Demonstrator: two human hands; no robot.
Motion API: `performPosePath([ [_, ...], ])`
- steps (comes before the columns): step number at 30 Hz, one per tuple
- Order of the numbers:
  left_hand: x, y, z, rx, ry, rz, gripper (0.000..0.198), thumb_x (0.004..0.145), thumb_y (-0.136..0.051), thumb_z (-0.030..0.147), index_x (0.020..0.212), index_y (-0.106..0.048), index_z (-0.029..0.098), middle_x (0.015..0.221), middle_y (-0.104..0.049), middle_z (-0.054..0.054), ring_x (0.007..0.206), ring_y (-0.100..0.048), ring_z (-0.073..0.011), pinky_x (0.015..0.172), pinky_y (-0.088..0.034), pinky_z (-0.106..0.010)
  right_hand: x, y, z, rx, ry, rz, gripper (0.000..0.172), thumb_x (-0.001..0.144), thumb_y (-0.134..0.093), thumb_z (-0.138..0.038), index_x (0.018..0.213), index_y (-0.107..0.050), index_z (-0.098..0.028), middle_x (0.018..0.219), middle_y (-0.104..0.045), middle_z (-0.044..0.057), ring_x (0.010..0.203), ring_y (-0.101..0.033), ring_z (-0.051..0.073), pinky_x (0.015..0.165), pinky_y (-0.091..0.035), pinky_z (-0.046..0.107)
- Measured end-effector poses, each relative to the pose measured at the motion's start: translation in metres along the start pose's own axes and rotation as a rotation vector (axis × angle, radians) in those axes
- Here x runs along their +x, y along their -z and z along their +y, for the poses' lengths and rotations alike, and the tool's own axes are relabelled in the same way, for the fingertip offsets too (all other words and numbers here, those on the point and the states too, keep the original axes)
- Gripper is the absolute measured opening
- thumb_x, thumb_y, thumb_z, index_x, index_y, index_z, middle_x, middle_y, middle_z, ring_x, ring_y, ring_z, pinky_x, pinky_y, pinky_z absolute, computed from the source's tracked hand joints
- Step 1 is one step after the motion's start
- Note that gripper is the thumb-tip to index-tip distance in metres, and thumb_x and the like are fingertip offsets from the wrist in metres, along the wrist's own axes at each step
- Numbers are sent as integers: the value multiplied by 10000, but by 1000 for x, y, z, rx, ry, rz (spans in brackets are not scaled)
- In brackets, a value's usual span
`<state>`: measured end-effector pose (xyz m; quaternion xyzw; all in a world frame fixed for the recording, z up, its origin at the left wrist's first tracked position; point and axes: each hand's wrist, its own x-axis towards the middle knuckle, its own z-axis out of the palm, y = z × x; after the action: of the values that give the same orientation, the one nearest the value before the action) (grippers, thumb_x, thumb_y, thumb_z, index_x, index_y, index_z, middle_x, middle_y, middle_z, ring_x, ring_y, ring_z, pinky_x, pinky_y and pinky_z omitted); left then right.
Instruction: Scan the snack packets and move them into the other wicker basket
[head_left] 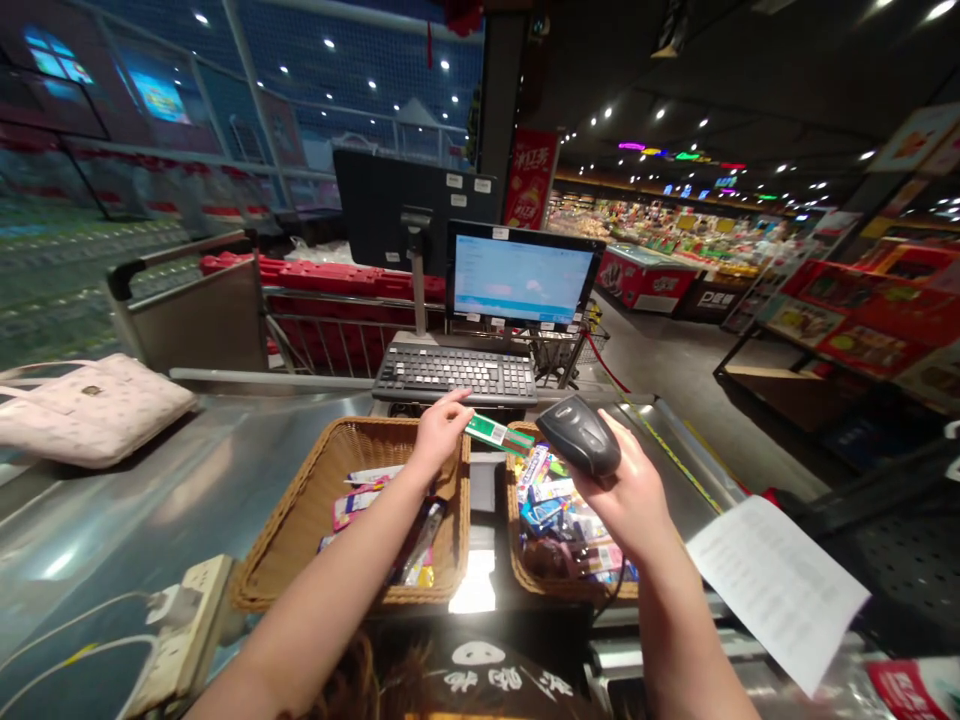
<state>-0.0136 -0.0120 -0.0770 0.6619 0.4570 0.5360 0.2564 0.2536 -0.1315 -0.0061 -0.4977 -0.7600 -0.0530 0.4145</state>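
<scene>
Dark ceiling with small lights, grey floor

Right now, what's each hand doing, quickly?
Left hand: closed on a green packet, pinched by one end.
Right hand: closed around a black handheld scanner.

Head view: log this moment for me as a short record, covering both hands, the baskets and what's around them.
Left hand: pinching a thin green packet
Right hand: gripping a black scanner, its head close to the packet; contact unclear
Left basket: a few wrapped items, part of its floor bare
Right basket: heaped with colorful wrapped items
Behind baskets: keyboard, lit screen
Far left: pale handbag
Far right: white sheet, print unreadable
</scene>
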Motion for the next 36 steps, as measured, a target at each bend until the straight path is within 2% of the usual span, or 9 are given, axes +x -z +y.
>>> performPosePath([
  [6,18,32,38,-62,-74,213,294,844,-597,358,604,-583,187,1304,-658,-121,1178,-629,-279,1078,-423,-427,20,-5,-19,9,61,64,459,834,-638,-294,1277,-560,-201,1317,-604,151,1347,-486,359,1110,-392,606],
  [9,21,41,46,-81,-93,284,282,847,-605,352,620,-593,186,1317,-650,-116,1195,-619,-281,1084,-420,-421,30,-8,-29,36,98,122,450,848,-635,-289,1280,-558,-190,1318,-595,161,1341,-489,358,1106,-402,590],
  [11,20,44,48,-93,-101,316,282,848,-612,351,621,-590,186,1327,-643,-116,1202,-615,-282,1094,-412,-424,33,-11,-34,57,112,114,438,849,-633,-280,1271,-563,-183,1319,-590,167,1348,-479,361,1104,-402,591],
  [18,14,63,35,-73,-95,354,271,848,-619,358,640,-612,184,1340,-634,-117,1218,-607,-287,1091,-422,-430,33,-28,-47,138,135,-65,422,796,-620,-184,1215,-581,-215,1331,-573,133,1392,-416,363,1126,-363,620],
  [27,-1,113,20,49,-54,462,277,847,-601,370,641,-605,184,1352,-627,-113,1206,-616,-277,1100,-416,-418,34,-56,-68,244,161,-297,360,755,-583,-135,1101,-631,-224,1237,-622,108,1403,-394,365,1138,-313,663],
  [31,-11,131,12,92,-24,486,284,855,-584,372,639,-598,188,1370,-616,-98,1201,-618,-269,1095,-419,-410,34,-66,-80,287,165,-346,368,751,-581,-136,1101,-632,-237,1227,-632,101,1403,-406,358,1145,-302,662],
  [36,-20,144,3,119,16,496,283,850,-572,366,633,-601,186,1355,-626,-111,1189,-625,-275,1088,-417,-416,33,-77,-85,289,171,-380,391,758,-594,-147,1137,-612,-242,1277,-621,96,1414,-401,351,1157,-275,665],
])
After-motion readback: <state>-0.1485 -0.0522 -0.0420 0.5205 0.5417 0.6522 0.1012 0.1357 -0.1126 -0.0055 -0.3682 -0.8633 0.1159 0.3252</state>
